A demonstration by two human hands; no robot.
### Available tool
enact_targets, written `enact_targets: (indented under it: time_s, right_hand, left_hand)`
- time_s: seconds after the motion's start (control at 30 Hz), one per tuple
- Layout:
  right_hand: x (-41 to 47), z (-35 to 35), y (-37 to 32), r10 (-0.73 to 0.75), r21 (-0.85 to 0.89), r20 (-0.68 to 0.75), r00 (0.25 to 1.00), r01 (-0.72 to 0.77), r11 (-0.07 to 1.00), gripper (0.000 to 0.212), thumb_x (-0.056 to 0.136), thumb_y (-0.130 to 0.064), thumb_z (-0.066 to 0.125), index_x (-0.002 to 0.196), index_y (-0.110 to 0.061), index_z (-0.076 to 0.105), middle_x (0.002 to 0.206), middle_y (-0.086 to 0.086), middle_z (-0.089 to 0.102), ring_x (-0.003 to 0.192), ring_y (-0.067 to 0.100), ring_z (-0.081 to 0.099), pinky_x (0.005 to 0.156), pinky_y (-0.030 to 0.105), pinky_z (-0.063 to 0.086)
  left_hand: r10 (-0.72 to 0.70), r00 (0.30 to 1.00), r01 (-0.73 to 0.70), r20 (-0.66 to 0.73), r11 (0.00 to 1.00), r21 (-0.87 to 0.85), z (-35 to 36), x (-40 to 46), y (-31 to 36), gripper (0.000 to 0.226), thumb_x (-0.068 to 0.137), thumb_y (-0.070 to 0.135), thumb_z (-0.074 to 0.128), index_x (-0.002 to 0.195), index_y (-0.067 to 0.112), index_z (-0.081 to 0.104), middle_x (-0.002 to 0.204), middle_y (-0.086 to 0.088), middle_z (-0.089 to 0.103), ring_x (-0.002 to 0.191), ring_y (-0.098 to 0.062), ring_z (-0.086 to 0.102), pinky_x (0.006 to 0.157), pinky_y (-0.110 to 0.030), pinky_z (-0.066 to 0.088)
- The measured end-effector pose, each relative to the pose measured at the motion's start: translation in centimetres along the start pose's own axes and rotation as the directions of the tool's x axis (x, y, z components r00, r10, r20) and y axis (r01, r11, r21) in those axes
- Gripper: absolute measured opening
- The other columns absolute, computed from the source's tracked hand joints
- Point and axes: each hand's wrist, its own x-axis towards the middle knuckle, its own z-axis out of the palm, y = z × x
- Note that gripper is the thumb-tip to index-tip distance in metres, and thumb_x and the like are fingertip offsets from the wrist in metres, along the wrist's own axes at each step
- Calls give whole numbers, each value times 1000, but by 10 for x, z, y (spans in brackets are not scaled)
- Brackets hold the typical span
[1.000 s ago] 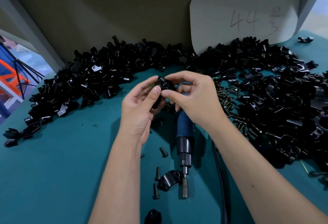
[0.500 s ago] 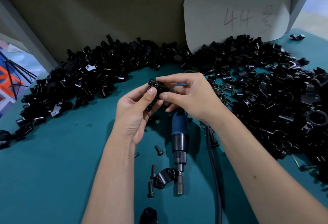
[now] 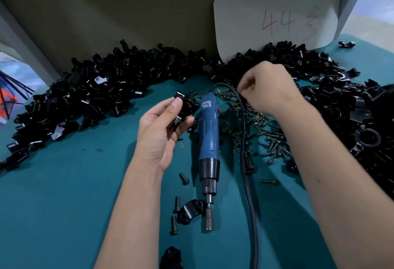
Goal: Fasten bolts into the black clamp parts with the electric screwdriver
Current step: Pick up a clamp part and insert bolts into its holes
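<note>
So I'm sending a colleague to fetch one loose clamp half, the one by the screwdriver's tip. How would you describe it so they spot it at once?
Start at the blue electric screwdriver lying on the green table between the person's arms. Follow it down to its metal bit at the near end. The clamp half lies just left of that bit: a curved black piece lying alone with loose bolts beside it, far from the heaps.

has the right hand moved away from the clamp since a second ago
Yes. The right hand left the clamp and went right, over the loose bolts beside the screwdriver.
</note>
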Motion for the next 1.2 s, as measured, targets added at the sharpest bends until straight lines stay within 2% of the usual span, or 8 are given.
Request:
enact_targets:
  time_s: [0.1, 0.2, 0.37, 0.53, 0.63, 0.77, 1.07, 1.2]
  right_hand:
    - [19, -7, 14, 176, -272, 293, 940, -95, 958, 27, 91, 4, 71, 105, -16, 81, 104, 1, 75, 78, 19, 66, 85, 35, 61]
    - [29, -7, 15, 129, -300, 430, 894, 6, 954, 37, 89, 1, 78, 118, -22, 78, 110, -1, 75, 74, 8, 59, 78, 26, 51]
    - [36, -2, 16, 155, -229, 456, 876, -53, 972, 19, 84, 3, 82, 93, -14, 81, 85, 3, 77, 67, 13, 66, 60, 27, 56]
    - [33, -3, 24, 129, -153, 410, 903, -72, 986, 12, 80, -13, 90, 86, -15, 80, 81, 0, 75, 70, 17, 68, 59, 26, 54]
    - [30, -9, 28, 155, -41, 366, 918, -150, 988, 9, 82, -18, 88, 83, -17, 79, 77, -2, 73, 54, 13, 66, 45, 18, 49]
    - [23, -17, 24, 155, 205, 267, 951, -213, 955, 6, 89, -17, 82, 88, -13, 78, 77, 10, 76, 63, 20, 75, 65, 32, 64]
    - [-24, -12, -41, -295, 504, 94, 951, 210, 838, 8, 90, -22, 82, 82, -21, 79, 68, 1, 73, 56, 9, 70, 57, 22, 57]
    - [-30, 4, -53, -343, 514, 21, 939, 284, 810, 8, 90, -7, 80, 91, -15, 81, 76, 7, 74, 61, 10, 73, 69, 28, 62]
  left_hand:
    - [-5, 1000, 5, -4, 1000, 2, 1, 1, -2, 10, 81, 19, 75, 80, 15, 84, 92, -7, 79, 77, -13, 73, 65, -22, 59]
    - [-11, 1000, 11, 1, 1000, 7, 1, 2, -3, 10, 81, 20, 76, 83, 14, 84, 95, -9, 78, 80, -14, 73, 66, -22, 59]
    - [-12, 1000, 11, 25, 1000, 14, 2, 1, -3, 10, 78, 21, 76, 81, 16, 84, 93, -7, 79, 78, -13, 73, 65, -21, 59]
    - [-21, 1000, 21, 6, 1000, 3, 1, 2, -2, 9, 78, 20, 77, 80, 16, 84, 93, -7, 79, 77, -13, 73, 65, -21, 59]
    - [-21, 1000, 21, -3, 1000, 1, 1, 3, -2, 8, 79, 19, 77, 79, 16, 84, 93, -8, 79, 77, -13, 73, 64, -21, 59]
    - [-9, 1000, 9, 6, 1000, 7, 2, 3, -3, 7, 78, 18, 76, 78, 16, 83, 89, -4, 78, 77, -12, 73, 66, -22, 60]
    - [112, 990, -122, 88, 987, 109, 8, 4, -11, 11, 76, 18, 79, 86, 16, 81, 90, -4, 78, 79, -15, 73, 66, -24, 59]
    - [108, 987, -123, 116, 984, 130, 4, 5, -11, 15, 77, 21, 79, 91, 17, 82, 96, -8, 79, 89, -18, 76, 71, -26, 60]
